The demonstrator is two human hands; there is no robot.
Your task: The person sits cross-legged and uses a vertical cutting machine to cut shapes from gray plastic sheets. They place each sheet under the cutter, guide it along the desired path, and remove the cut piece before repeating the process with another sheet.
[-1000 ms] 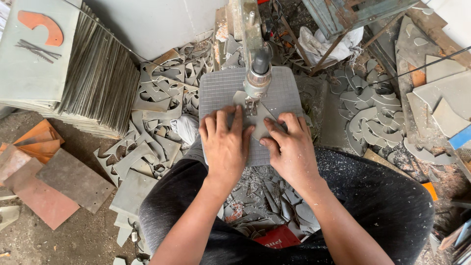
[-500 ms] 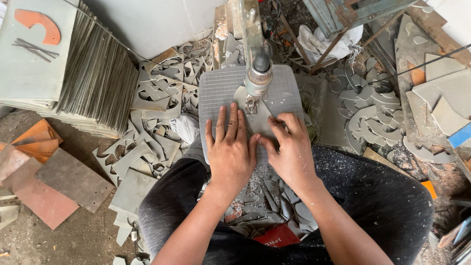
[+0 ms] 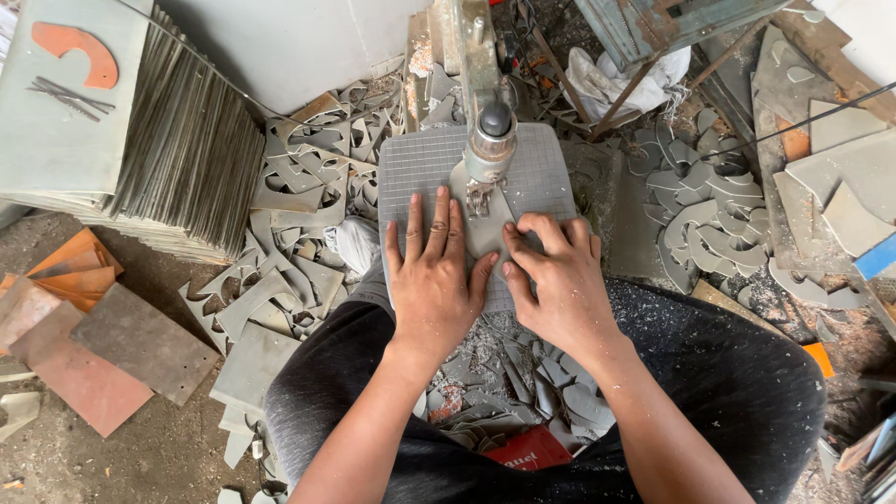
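Hands press a grey sheet (image 3: pixel 485 229) flat on the ridged saw table (image 3: pixel 420 163). Left hand (image 3: pixel 434 280) lies open, palm down, fingers spread and pointing toward the saw head (image 3: pixel 490 140); it grasps nothing, only bears on the sheet and the table beside it. Right hand (image 3: pixel 555 280) has its fingers bent, tips pinning the sheet's right edge, thumb pointing toward the left thumb. The sheet sits between both hands and runs up under the saw head, whose foot meets it just above the fingertips. Below the wrists, offcuts (image 3: pixel 541 392) lie between the dark-trousered knees, with a red scrap (image 3: pixel 523 453) at the bottom. Left of the table sits a heap of cut-out grey leftovers (image 3: pixel 308 187); beyond it, a stack of grey sheets (image 3: pixel 187 159) on edge, with an orange curved piece (image 3: pixel 75 51) on top. Rust-coloured slabs (image 3: pixel 84 364) lie on the floor at far left. Curved grey pieces (image 3: pixel 700 215) pile up to the right.
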